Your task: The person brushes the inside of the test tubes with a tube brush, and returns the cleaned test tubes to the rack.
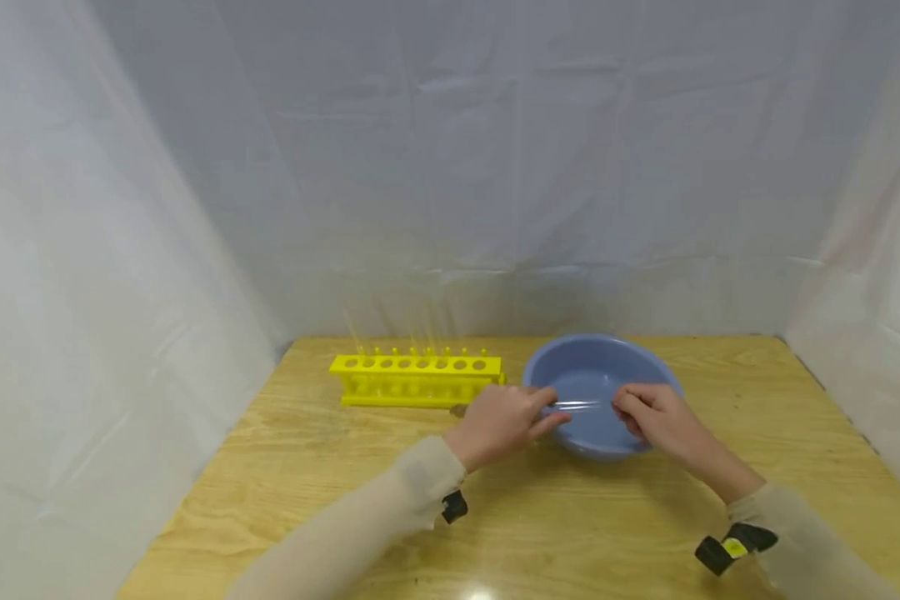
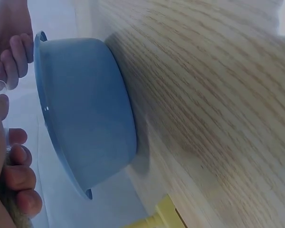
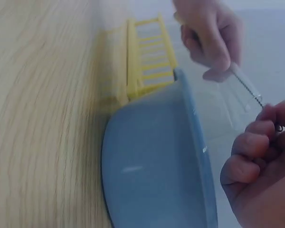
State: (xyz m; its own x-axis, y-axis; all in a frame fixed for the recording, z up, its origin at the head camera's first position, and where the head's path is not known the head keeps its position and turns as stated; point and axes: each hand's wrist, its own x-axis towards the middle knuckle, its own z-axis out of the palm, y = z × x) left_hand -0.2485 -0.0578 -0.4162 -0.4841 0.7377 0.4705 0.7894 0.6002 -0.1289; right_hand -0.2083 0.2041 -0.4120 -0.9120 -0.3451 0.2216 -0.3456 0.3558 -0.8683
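Over the blue basin (image 1: 600,446), my left hand (image 1: 502,421) grips a clear glass test tube (image 3: 244,83), which points toward the right hand. A twisted wire (image 3: 259,100) runs inside the tube and comes out at its mouth. My right hand (image 1: 656,421) pinches this wire of a test tube brush close to its end loop (image 3: 279,128). Brownish bristles (image 2: 14,204) show by the left palm in the left wrist view. Much of the tube is hidden by the left fingers (image 2: 20,176).
A yellow test tube rack (image 1: 416,402) stands left of the basin, with several faint clear tubes upright in it. The wooden table (image 1: 307,475) is bounded by white sheeting (image 1: 495,167) at the back and both sides.
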